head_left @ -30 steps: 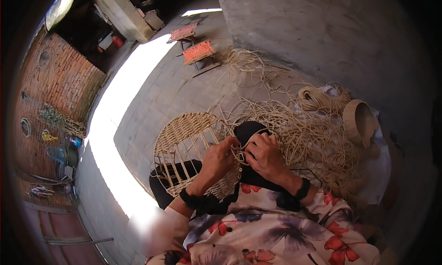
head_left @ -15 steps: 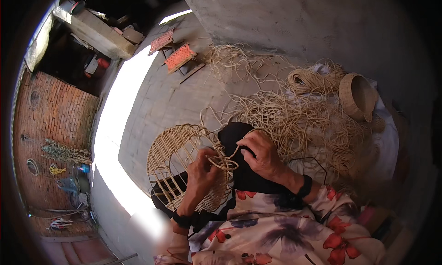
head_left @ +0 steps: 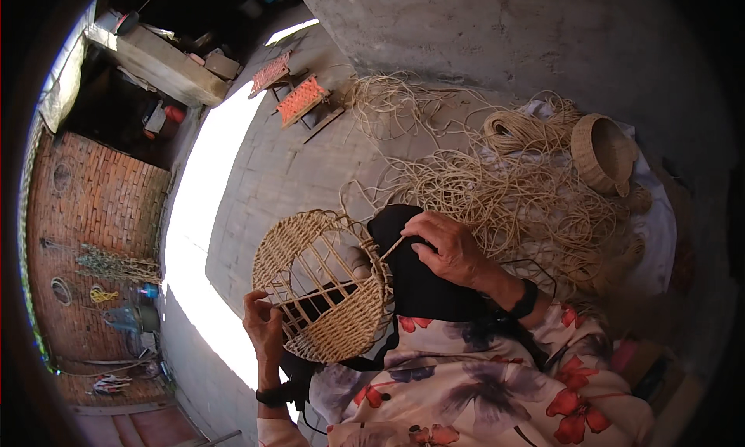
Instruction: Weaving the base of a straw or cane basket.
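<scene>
A round, partly woven cord basket (head_left: 337, 327) rests on my lap over a black cloth (head_left: 419, 288). Cord covers its upper left and lower parts, while bare frame rods cross the gap between. At the basket's left rim, my left hand (head_left: 264, 327) is closed with thumb and fingers on the edge. My right hand (head_left: 450, 249) pinches a strand of cord (head_left: 393, 247) that runs taut to the basket's right rim. Part of the grip is hidden behind the right-hand fingers.
Tangled cord (head_left: 497, 202) spreads over the floor on the right, beside a coiled bundle (head_left: 520, 130) and a finished-looking woven basket (head_left: 601, 156) on white cloth. Two red-topped stools (head_left: 303, 100) stand farther off. A grey wall (head_left: 504, 36) rises behind the cord.
My left hand has left the basket's right side for its left rim. The cord loop there has been drawn into a straight strand in my right hand, and the basket has turned slightly.
</scene>
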### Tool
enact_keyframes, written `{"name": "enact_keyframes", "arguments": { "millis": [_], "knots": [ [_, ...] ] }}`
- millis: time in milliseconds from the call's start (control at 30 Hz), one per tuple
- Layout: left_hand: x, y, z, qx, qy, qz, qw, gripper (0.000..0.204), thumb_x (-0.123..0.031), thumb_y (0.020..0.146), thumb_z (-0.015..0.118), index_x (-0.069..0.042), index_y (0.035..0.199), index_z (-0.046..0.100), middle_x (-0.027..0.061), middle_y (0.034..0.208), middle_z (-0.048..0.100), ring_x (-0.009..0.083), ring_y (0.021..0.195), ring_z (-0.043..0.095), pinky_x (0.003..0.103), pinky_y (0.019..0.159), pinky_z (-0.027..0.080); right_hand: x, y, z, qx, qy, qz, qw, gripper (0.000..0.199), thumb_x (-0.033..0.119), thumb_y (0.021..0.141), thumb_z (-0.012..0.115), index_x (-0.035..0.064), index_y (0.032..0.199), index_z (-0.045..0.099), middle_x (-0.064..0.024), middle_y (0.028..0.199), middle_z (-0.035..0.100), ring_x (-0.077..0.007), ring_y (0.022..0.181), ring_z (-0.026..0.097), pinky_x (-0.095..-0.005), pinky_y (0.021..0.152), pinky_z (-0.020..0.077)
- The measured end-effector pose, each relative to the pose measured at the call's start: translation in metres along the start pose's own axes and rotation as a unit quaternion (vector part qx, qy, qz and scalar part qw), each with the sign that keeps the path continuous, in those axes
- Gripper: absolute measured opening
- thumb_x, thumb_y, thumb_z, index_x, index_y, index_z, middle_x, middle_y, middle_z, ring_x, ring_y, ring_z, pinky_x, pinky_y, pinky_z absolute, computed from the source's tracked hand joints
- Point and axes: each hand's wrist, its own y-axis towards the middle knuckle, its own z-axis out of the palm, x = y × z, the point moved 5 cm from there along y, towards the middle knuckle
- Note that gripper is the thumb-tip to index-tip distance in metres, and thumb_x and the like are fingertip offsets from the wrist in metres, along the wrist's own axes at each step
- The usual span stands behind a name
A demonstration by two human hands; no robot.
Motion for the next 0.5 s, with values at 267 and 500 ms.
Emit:
{"name": "enact_keyframes", "arguments": {
  "millis": [267,500],
  "knots": [
    [0.019,-0.018,-0.003,-0.008,0.017,-0.036,0.999,0.027,0.003,0.082,0.055,-0.004,0.108,0.055,0.0053,0.074,0.062,0.0112,0.063,0.057,0.027,0.059,0.047,0.01,0.01,0.033,0.07,-0.079,-0.067,0.992,0.018,0.005,0.077,0.073,0.0067,0.086,0.058,-0.0082,0.086,0.055,-0.0284,0.08,0.061,-0.0406,0.069,0.0509],
    [-0.012,-0.022,0.0,0.017,0.001,-0.028,0.999,0.023,0.003,0.084,0.057,-0.003,0.107,0.056,0.005,0.076,0.061,0.0107,0.067,0.057,0.026,0.061,0.047,0.005,0.007,0.03,0.056,-0.059,-0.015,0.997,0.017,0.015,0.08,0.073,0.0073,0.082,0.058,-0.0101,0.083,0.053,-0.0295,0.078,0.059,-0.0412,0.07,0.049]
  ]
}}
